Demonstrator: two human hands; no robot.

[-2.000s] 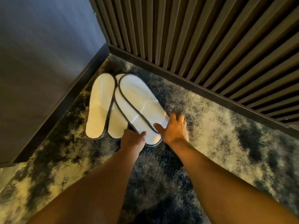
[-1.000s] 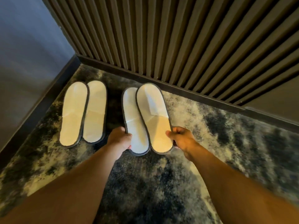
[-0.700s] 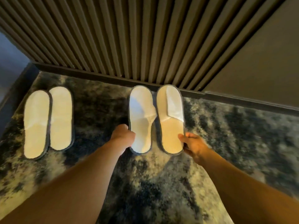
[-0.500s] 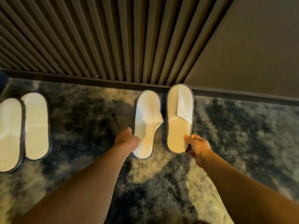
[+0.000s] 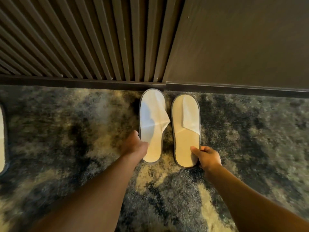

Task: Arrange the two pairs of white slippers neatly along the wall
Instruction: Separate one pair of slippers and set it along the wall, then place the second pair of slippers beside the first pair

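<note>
I see a mottled dark blue and cream carpet [image 5: 83, 131] under a dark slatted wood wall [image 5: 83, 39]. Two white fabric slippers with grey trim [image 5: 151, 124] lie side by side, toes at the baseboard. My left hand [image 5: 134, 145] grips one heel edge, my right hand [image 5: 207, 157] fingers pinch the other heel.

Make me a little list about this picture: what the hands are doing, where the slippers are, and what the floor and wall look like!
left hand: holding heel of left slipper
right hand: gripping heel of right slipper
slippers: side by side, apart, toes toward baseboard
other pair: only an edge shows, far left
floor: mottled dark carpet
wall: slatted panel, plain panel
</note>
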